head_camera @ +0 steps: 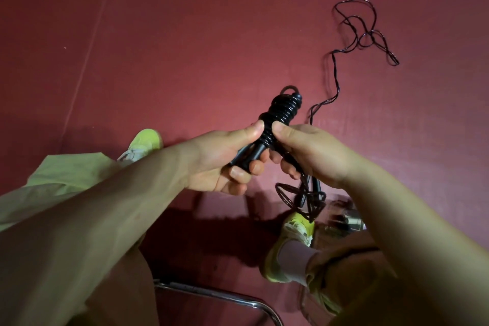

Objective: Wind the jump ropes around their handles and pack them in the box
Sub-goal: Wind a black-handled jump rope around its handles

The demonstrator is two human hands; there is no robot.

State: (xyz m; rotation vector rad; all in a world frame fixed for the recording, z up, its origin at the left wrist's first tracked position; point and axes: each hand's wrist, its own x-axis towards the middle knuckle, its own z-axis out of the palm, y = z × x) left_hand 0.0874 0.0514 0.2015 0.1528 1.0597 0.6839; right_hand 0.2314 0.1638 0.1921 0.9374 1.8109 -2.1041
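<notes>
The left hand (211, 161) curls around the lower, partly hidden handles (280, 116) of the black jump rope, and the right hand (307, 151) pinches the wound coils. Loose rope (362, 32) trails across open red floor (185, 34); a second tangle (301, 198) below is half hidden. A clear container (344, 217) at lower right is indistinct.
</notes>
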